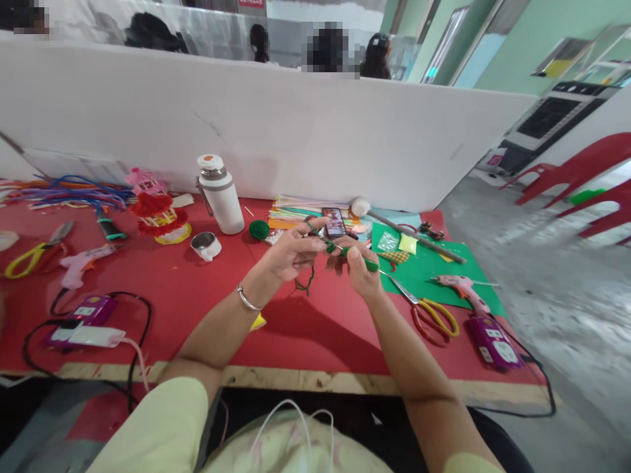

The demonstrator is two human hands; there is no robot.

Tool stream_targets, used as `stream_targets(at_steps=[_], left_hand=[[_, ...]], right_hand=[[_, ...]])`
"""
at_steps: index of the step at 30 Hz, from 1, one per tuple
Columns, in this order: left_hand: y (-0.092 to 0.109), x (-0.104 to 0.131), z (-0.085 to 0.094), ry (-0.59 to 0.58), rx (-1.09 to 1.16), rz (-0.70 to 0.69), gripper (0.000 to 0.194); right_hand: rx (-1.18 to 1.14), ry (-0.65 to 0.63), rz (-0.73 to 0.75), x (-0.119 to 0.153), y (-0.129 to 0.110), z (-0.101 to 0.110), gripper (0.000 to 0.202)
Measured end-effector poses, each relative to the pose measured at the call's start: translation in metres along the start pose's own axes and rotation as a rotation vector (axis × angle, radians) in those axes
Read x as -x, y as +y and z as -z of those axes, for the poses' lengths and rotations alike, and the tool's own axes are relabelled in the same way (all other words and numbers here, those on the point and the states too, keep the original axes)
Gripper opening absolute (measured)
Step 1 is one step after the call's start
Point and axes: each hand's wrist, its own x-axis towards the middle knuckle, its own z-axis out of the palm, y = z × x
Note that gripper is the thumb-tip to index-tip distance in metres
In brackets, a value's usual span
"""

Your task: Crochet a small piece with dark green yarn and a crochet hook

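Note:
Over the red tabletop my right hand grips a crochet hook with a green handle, its thin metal shaft pointing left. My left hand is closed around dark green yarn, with a strand raised by its fingers and a loop hanging below. Where the hook's tip meets the yarn, between both hands, a small green stitched bit shows. A ball of the same green yarn lies beyond my left hand. Just behind the hands a phone displays a picture.
Left stand a white thermos, its cup, a red fringed ornament, a glue gun and a purple power strip. Scissors, another glue gun and power strip lie right. A white partition rises behind.

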Motion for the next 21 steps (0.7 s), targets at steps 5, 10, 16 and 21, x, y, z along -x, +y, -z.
stream_targets(at_steps=[5, 10, 16, 21], left_hand=[[-0.007, 0.013, -0.005, -0.074, 0.005, 0.125, 0.069], [-0.014, 0.022, -0.004, -0.15, -0.01, 0.226, 0.06], [-0.016, 0.022, -0.007, -0.161, -0.072, 0.265, 0.06], [-0.017, 0.017, -0.008, -0.136, -0.1, 0.275, 0.064]], right_hand=[[0.218, -0.033, 0.196, 0.021, -0.013, 0.013, 0.049], [0.437, -0.109, 0.443, 0.032, -0.02, 0.03, 0.041], [0.712, -0.253, 0.629, 0.035, -0.03, 0.058, 0.028], [0.85, -0.328, 0.591, 0.033, -0.038, 0.073, 0.025]])
